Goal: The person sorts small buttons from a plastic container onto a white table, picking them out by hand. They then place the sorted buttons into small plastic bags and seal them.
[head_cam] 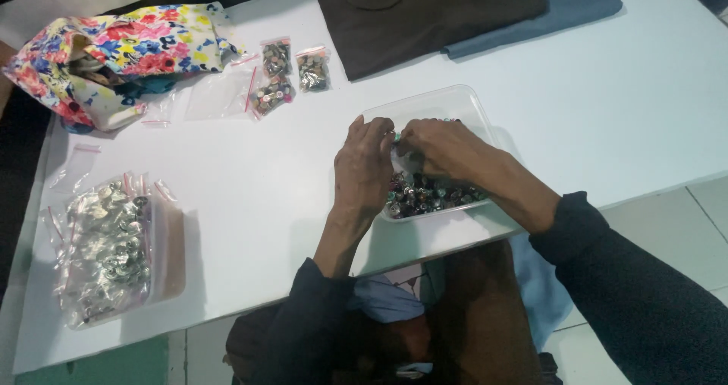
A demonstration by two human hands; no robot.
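Over the clear plastic tub [455, 100] near the table's [250, 203] front edge, the left hand [362, 169] and the right hand [444, 146] meet, fingertips pinched together on a small clear bag [400, 160] held between them just above the tub's contents. That tub holds a heap of small round metal buttons [428, 195], dark and silvery, banked toward the near wall, so anything that slips from the fingers would likely fall back in. Both forearms come up from the near edge in dark sleeves; the left wrist is straight with the back of the hand up, while the right arm angles in from the right with its wrist bent inward, knuckles toward the camera. Whether a button is also pinched between the fingers cannot be told. Away on the left lies a large zip bag of silvery buttons [106, 252], with empty small zip bags [72, 165] beside it. Three small filled bags [288, 74] sit farther back near a flowered fabric pouch [114, 51], and folded dark and blue cloth [455, 13] lies at the table's far side.
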